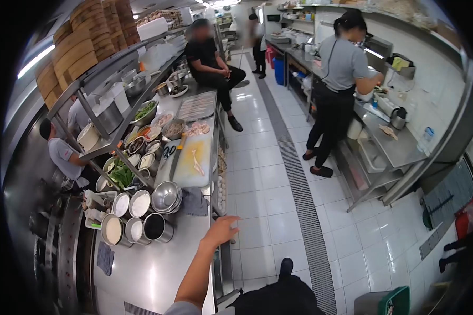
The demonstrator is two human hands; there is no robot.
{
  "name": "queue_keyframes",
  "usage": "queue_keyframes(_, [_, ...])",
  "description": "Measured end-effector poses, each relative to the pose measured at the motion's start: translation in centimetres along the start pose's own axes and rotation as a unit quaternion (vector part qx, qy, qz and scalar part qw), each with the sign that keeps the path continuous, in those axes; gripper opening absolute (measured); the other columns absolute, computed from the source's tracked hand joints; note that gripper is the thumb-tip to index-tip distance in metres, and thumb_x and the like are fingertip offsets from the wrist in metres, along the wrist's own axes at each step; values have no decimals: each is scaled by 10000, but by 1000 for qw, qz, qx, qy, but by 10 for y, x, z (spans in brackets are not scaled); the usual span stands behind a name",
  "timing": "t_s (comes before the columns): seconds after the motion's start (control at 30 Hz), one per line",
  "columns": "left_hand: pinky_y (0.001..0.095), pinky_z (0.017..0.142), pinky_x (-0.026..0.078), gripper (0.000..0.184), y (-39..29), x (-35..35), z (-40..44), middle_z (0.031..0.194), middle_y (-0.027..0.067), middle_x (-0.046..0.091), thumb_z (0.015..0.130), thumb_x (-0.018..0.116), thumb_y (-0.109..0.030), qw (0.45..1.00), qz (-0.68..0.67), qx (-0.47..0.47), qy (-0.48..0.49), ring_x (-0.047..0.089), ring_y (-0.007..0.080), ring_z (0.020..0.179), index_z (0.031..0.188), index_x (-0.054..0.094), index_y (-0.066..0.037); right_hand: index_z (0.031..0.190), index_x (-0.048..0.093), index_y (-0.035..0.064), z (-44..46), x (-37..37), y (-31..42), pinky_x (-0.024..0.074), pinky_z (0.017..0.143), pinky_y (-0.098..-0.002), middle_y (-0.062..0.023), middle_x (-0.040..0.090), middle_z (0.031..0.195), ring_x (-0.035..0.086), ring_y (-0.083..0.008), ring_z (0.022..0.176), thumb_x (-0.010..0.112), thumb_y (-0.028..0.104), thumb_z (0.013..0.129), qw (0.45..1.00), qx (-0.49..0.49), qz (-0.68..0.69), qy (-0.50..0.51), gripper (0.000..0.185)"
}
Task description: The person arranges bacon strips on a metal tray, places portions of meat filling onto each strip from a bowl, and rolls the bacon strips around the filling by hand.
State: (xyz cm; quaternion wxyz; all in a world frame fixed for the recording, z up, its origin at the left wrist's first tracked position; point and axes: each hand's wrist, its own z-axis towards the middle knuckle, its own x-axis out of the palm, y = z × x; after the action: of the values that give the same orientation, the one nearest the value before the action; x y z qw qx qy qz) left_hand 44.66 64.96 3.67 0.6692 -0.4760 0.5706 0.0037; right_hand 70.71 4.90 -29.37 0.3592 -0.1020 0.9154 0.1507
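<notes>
My left hand (222,231) reaches forward past the right edge of the steel counter (163,278), over the aisle side. Its fingers are partly stretched and apart, and nothing shows in them. A grey cloth (194,201) lies on the counter just beyond it, beside a stack of steel bowls (166,197). Farther along is a white cutting board (192,163) with a pale piece of food (197,161) on it. A cleaver (177,156) and black-handled scissors (168,152) rest at the board's left side. My right hand is out of view.
Steel pots of white powder (140,203) and dark liquid (155,227) crowd the counter. One person (210,68) sits on its far end; another (336,84) works at the right-hand counter. A drain grate (294,157) runs along the tiled floor. A green bin (397,302) stands lower right.
</notes>
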Motion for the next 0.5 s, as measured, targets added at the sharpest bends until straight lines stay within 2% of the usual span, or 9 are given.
queue_keyframes(0.1, [429, 973, 474, 414, 35, -13, -7, 1206, 185, 649, 831, 717, -202, 995, 19, -46, -84, 597, 377, 1123, 1214, 645, -62, 948, 726, 118, 82, -38, 2, 518, 814, -513, -142, 688, 1040, 666, -334, 974, 557, 214, 829, 995, -39, -89, 29, 228])
queue_keyframes(0.2, [432, 960, 476, 396, 57, -29, -9, 1174, 194, 661, 807, 736, -168, 980, 12, -100, -172, 608, 376, 1107, 1178, 662, -49, 895, 747, 110, 223, -87, 31, 544, 785, -485, -149, 723, 975, 698, -325, 929, 540, 195, 832, 947, -192, -258, -7, 232])
queue_keyframes(0.23, [432, 950, 477, 385, 66, -33, -9, 1160, 192, 665, 797, 743, -149, 969, 28, -131, -206, 611, 378, 1096, 1163, 669, -51, 888, 745, 102, 237, -134, 84, 549, 759, -483, -160, 719, 964, 696, -335, 908, 524, 186, 825, 925, -237, -294, -39, 245])
queue_keyframes(0.3, [433, 940, 477, 376, 77, -39, -4, 1147, 189, 669, 787, 751, -129, 955, 36, -173, -238, 614, 379, 1085, 1148, 676, -53, 912, 735, 94, 293, -199, 181, 550, 745, -498, -123, 724, 963, 687, -344, 884, 513, 158, 794, 923, -239, -294, -67, 260])
queue_keyframes(0.33, [421, 894, 491, 354, 78, -42, -1, 1094, 172, 675, 778, 753, -98, 940, 39, -192, -280, 628, 357, 1026, 1122, 683, -55, 920, 739, 107, 314, -228, 232, 551, 758, -481, -107, 725, 941, 687, -330, 881, 509, 164, 803, 923, -251, -272, -101, 264])
queue_keyframes(0.37, [409, 848, 505, 334, 80, -45, 7, 1041, 154, 680, 769, 755, -68, 921, 43, -209, -325, 642, 334, 966, 1096, 690, -57, 937, 744, 135, 340, -244, 272, 550, 781, -455, -106, 726, 928, 685, -319, 881, 513, 183, 811, 887, -366, -176, -221, 267])
queue_keyframes(0.4, [409, 848, 505, 334, 82, -46, 16, 1041, 154, 680, 769, 755, -68, 918, 37, -213, -332, 642, 334, 966, 1096, 690, -57, 970, 747, 144, 356, -267, 321, 548, 804, -417, -110, 728, 936, 686, -305, 885, 526, 165, 830, 848, -441, -120, -266, 263])
queue_keyframes(0.43, [390, 796, 510, 316, 87, -46, 24, 975, 135, 662, 765, 748, -38, 896, -4, -244, -372, 636, 297, 905, 1075, 693, -61, 1009, 742, 99, 313, -302, 396, 542, 833, -357, -128, 729, 969, 691, -288, 928, 534, 157, 865, 936, -286, 103, -179, 260])
queue_keyframes(0.5, [334, 679, 510, 271, 108, -43, 48, 850, 87, 604, 775, 716, 24, 859, -18, -257, -443, 612, 196, 768, 1032, 687, -57, 1032, 735, 100, 301, -338, 494, 544, 832, -346, -127, 727, 1014, 701, -258, 916, 583, 151, 870, 941, -291, 118, -129, 228])
